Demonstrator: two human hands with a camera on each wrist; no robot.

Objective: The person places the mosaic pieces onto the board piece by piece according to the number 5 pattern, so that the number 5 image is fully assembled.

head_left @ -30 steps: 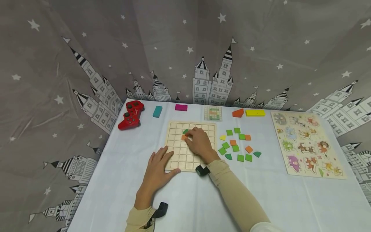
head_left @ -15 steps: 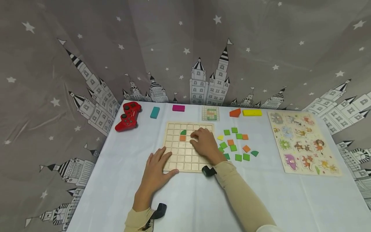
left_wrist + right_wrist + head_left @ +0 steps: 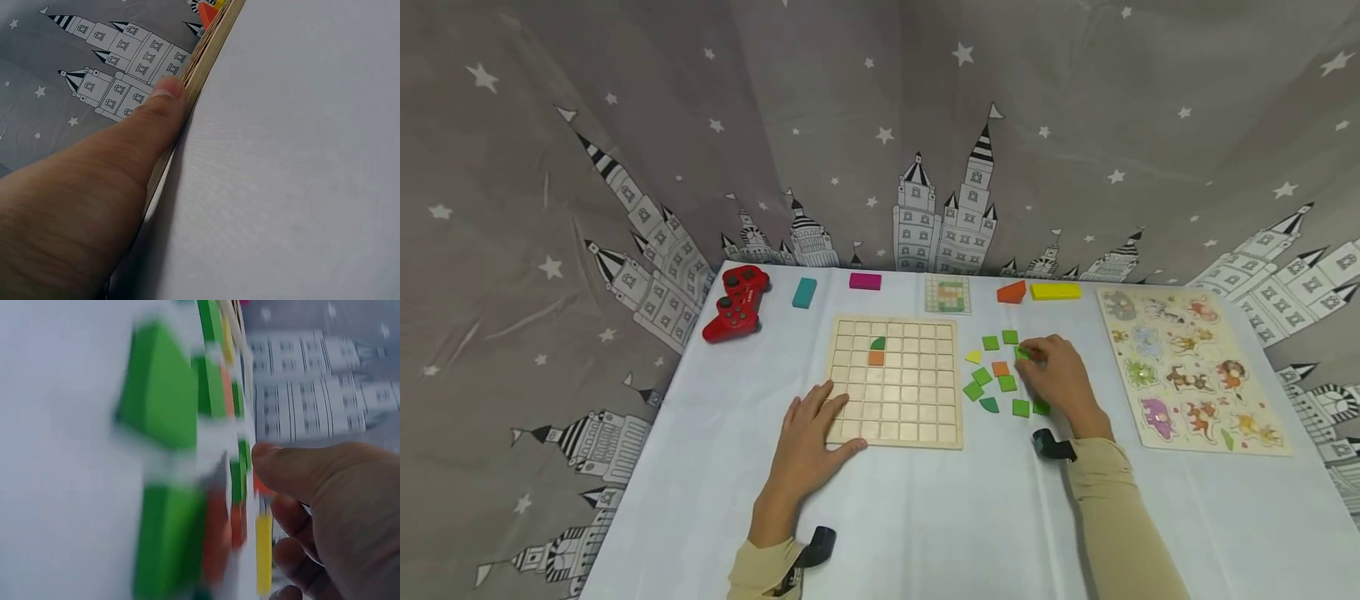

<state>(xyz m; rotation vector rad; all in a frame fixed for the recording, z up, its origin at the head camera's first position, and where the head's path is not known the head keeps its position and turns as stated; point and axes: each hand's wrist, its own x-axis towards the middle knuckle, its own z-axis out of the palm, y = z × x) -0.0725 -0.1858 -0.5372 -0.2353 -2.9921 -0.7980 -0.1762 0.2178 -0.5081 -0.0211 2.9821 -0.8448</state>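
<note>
My left hand (image 3: 808, 442) rests at the near left corner of a wooden grid board (image 3: 917, 433), fingers spread over its left edge. In the left wrist view the thumb (image 3: 159, 119) lies against the board's side. On the grid, a green quarter-circle tile (image 3: 878, 343) sits directly above an orange square tile (image 3: 876, 358). My right hand (image 3: 1063, 387) hovers over the loose tiles right of the board, its fingertips near a green square tile (image 3: 1022, 353). No tile shows between its thumb and fingers in the right wrist view; an orange tile (image 3: 239, 525) lies just past them.
Several green squares (image 3: 1007, 383), an orange square (image 3: 1001, 368) and a yellow piece (image 3: 973, 357) lie between board and right hand. A pattern card (image 3: 948, 294), coloured blocks (image 3: 1056, 292) and a red game controller (image 3: 737, 304) line the back. An animal puzzle (image 3: 1195, 371) lies right.
My right hand has left the orange tile on the board and moved right, over the loose tiles. The left hand stays at the board's corner.
</note>
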